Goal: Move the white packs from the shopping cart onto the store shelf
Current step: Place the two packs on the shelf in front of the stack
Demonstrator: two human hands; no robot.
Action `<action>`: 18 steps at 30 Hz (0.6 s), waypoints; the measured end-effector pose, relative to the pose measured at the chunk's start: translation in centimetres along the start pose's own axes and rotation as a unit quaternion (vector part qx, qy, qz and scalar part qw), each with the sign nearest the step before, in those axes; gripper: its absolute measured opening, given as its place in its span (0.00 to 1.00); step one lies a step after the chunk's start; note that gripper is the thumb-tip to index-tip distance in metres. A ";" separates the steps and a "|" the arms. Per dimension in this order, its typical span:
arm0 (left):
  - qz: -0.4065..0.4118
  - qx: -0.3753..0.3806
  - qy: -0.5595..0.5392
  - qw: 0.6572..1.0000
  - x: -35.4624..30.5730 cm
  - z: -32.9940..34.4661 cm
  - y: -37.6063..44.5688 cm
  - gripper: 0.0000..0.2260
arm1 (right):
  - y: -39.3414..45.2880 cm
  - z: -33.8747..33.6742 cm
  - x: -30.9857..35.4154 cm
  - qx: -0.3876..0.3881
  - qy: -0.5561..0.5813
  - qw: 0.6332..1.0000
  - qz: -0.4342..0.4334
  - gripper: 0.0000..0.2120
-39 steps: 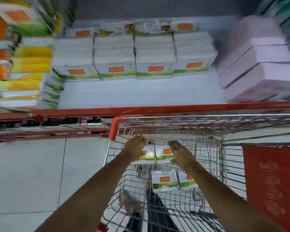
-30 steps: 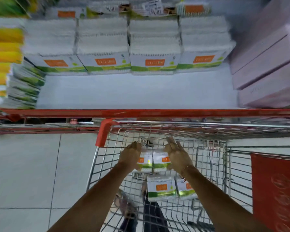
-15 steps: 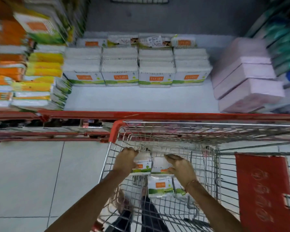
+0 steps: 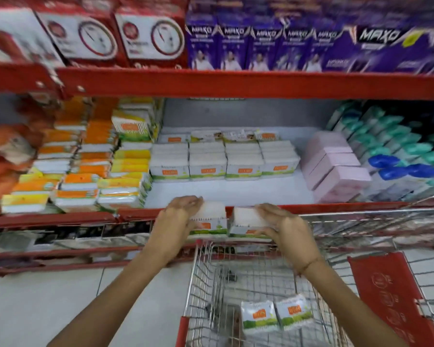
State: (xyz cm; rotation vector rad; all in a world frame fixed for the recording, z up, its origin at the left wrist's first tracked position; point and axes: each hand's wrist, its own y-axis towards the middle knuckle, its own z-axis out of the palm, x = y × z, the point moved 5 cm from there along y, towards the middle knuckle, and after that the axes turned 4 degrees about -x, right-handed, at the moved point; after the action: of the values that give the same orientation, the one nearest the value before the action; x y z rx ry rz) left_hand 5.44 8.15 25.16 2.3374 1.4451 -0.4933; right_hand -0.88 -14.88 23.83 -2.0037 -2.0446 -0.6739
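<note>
My left hand (image 4: 178, 219) grips a white pack (image 4: 211, 219) with an orange label and green base. My right hand (image 4: 283, 226) grips a second white pack (image 4: 246, 221) right beside it. Both packs are held side by side above the cart's front edge, level with the red lip of the store shelf (image 4: 223, 191). Two more white packs (image 4: 276, 315) lie in the wire shopping cart (image 4: 203, 284) below. A row of the same white packs (image 4: 226, 161) stands at the back of the shelf, with bare shelf floor in front of it.
Orange and yellow packs (image 4: 85, 169) are stacked on the left of the shelf, pink boxes (image 4: 336, 166) and teal and blue packs (image 4: 396, 151) on the right. A red shelf beam (image 4: 236, 83) runs above, carrying red and purple boxes. A red cart flap (image 4: 391, 296) is at the right.
Both hands have lifted two white packs out of the cart up to the shelf's front edge. The view has tilted up, showing the upper shelf.
</note>
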 end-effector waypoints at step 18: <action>-0.078 -0.034 0.024 0.996 8.8 -0.5 4.7 0.21 | 10.0 8.2 6.2 0.039 -0.074 0.996 -0.037 0.26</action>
State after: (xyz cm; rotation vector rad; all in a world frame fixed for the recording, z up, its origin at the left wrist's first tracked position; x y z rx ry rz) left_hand 13.43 13.30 22.06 2.2086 1.6488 -0.4246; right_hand 10.00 -5.85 21.19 -1.9973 -2.2021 -0.4623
